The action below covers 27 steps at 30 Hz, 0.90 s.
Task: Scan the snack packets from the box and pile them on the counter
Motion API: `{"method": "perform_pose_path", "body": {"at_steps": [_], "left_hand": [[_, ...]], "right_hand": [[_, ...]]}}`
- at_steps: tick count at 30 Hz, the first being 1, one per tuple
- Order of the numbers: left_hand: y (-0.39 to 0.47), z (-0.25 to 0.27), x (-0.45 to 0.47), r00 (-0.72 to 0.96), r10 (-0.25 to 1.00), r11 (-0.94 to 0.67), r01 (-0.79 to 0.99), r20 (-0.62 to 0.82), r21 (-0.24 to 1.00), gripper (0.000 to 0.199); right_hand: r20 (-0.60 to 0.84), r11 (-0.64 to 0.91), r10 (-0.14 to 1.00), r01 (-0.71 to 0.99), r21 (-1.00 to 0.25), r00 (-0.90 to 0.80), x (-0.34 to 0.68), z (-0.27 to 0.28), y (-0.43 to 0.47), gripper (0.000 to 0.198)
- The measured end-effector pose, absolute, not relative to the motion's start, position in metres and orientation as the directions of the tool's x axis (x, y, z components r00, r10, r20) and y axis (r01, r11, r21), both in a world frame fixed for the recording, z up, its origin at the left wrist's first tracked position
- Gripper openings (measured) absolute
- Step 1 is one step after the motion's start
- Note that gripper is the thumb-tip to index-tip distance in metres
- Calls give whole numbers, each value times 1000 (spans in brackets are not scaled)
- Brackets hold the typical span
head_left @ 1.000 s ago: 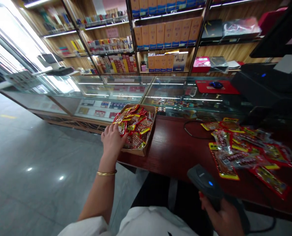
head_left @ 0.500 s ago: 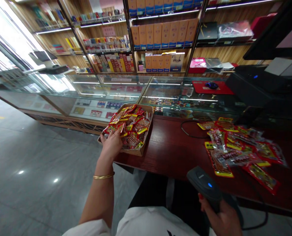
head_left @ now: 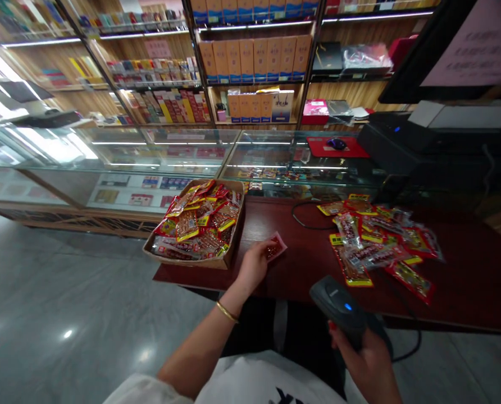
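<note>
My left hand (head_left: 254,265) pinches a small red snack packet (head_left: 276,247) by its near end, over the dark red-brown tabletop (head_left: 259,216). To its left sits a shallow cardboard box (head_left: 222,262), heaped with red and yellow snack packets (head_left: 195,221). My right hand (head_left: 366,359) is wrapped around the handle of a dark barcode scanner (head_left: 338,308) with a blue light lit, its head pointing away over the table's near edge. Beyond the scanner, to the right, lies a loose pile of similar packets (head_left: 372,241), some overlapping.
A glass display counter (head_left: 183,148) runs behind the table. On it are a red mouse pad (head_left: 318,148) with a mouse (head_left: 337,144). A black printer-like machine (head_left: 423,148) and a monitor (head_left: 465,62) stand at right. The scanner's cable (head_left: 417,342) loops near the table edge.
My left hand has left the cardboard box and moved right, now with a snack packet over the table. My right hand still holds the scanner. The view has shifted slightly right.
</note>
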<state>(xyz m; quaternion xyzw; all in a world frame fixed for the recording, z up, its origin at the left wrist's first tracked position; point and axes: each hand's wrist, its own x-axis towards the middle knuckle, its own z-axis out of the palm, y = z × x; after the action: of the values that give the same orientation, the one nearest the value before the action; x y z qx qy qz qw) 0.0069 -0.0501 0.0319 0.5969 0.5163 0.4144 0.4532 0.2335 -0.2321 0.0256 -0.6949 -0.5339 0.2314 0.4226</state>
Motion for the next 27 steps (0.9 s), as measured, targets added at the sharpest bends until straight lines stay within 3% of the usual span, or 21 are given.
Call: {"method": "perform_pose_path", "body": {"at_steps": [2,5,8,12,16,19,23,27], "left_hand": [[-49,23,7,181,979,-169,456,96,874,46],[-52,21,4,216,973,-208,645,86,735,47],[-54,23,3,186,982,-151,770,9,620,79],[-49,25,-1,116,993,-99,795,11,599,66],[-40,24,-6,65,996,-82,583,54,808,44],[-37,20,-6,-12,993,121,205,-121,971,30],[-36,11,-3,99,943,332,-186,-319,925,40],[-37,6,-1,186,927,367,-273,-326,889,45]], "right_hand": [[109,-97,934,536,-838,339,232,27,-235,58],[96,-118,931,540,-833,352,232,26,-237,61],[107,-102,938,555,-826,330,231,27,-234,60],[116,-69,946,536,-841,303,228,31,-231,55],[114,-70,947,540,-839,300,228,30,-229,54],[129,-54,951,561,-826,282,233,26,-229,53],[118,-54,959,576,-816,257,238,22,-229,50],[126,-20,971,591,-807,204,241,22,-227,45]]}}
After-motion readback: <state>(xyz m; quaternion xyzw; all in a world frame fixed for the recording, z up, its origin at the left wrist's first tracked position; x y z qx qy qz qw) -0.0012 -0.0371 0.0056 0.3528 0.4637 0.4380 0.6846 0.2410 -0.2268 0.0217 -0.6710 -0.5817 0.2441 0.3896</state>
